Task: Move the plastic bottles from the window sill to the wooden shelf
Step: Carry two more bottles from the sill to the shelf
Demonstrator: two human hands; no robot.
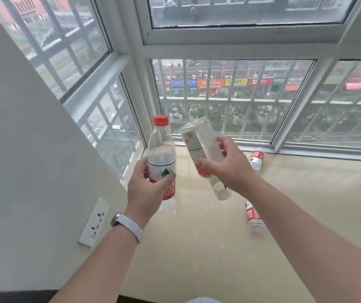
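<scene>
At centre frame, left hand is gripping upright red-capped bottle; right hand is clasping tilted bottle. Far bottle and near bottle are lying on sill, right of centre.

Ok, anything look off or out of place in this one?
The far bottle and near bottle lie on their sides on the sill. The right hand holds a tilted bottle neck down; the left hand holds the red-capped bottle upright.

Plastic bottles: four. Hands: two. Wall socket: one. Wristwatch: one.
</scene>
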